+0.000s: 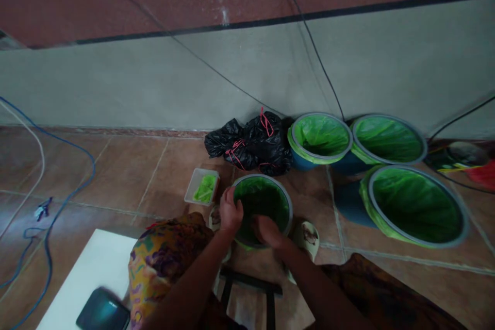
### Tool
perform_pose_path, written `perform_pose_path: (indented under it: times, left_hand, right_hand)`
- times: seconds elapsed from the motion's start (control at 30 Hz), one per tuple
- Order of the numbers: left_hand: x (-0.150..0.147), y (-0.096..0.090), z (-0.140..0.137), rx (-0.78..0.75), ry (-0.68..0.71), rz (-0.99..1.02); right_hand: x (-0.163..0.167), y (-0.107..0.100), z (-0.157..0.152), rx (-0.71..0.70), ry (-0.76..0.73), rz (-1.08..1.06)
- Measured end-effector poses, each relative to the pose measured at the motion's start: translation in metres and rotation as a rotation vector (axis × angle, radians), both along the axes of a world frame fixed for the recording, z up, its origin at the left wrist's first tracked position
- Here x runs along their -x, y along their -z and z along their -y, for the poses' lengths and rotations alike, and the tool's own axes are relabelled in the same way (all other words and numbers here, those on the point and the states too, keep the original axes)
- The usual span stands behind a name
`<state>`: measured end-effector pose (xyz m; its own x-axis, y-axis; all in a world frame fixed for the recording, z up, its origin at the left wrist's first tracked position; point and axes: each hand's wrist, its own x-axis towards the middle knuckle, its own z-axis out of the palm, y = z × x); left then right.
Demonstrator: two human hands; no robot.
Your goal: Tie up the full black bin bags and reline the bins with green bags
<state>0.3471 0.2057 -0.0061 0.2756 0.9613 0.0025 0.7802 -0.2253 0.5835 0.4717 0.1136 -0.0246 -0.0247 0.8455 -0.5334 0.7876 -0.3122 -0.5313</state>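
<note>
A round bin (pixel 286 201) with a grey rim and a green liner bag (pixel 257 191) stands on the floor between my feet. At its left rim is my left hand (pixel 231 211), with the fingers curled over the edge. My right hand (pixel 266 229) reaches inside over the near rim; its fingertips are lost in the dark interior. A clear plastic tub (pixel 189 193) with folded bright green bags (pixel 204 188) sits just left of the bin.
Three more lined bins, a back one (pixel 320 134), one beside it (pixel 389 139) and a near one (pixel 417 206), stand at right. Black tied bags (pixel 266 139) lean by the wall. A white board (pixel 93 268) holds a dark device (pixel 102 309); a blue cable (pixel 73 193) crosses the floor.
</note>
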Motion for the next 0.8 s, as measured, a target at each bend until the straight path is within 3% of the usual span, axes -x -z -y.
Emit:
perform_pose_path:
  times: [0.07,0.17,0.27,0.4,0.53,0.67,0.8]
  left_hand:
    - [0.009,0.001,-0.001,-0.080,-0.106,-0.014]
    - [0.018,0.015,0.000,0.023,-0.267,-0.101]
    - [0.019,0.034,0.005,0.146,-0.265,-0.141]
    - [0.014,0.050,0.012,0.185,-0.265,-0.187]
    - [0.010,0.049,0.012,0.203,-0.309,-0.276]
    - [0.012,0.040,0.011,0.208,-0.267,-0.270]
    - [0.013,0.030,-0.001,0.324,-0.238,-0.214]
  right_hand:
    - [-0.011,-0.006,-0.004,-0.154,0.187,0.029]
    - [-0.035,-0.006,-0.004,-0.356,0.576,0.225]
    - [-0.056,0.005,0.002,-0.313,0.764,0.418]
    - [-0.061,0.027,0.009,-0.223,0.725,0.304]
    - [-0.055,0.038,0.015,-0.240,0.707,0.302]
    - [-0.053,0.030,0.013,-0.192,0.678,0.405]
    - [-0.061,0.009,-0.015,-0.250,0.611,0.500]
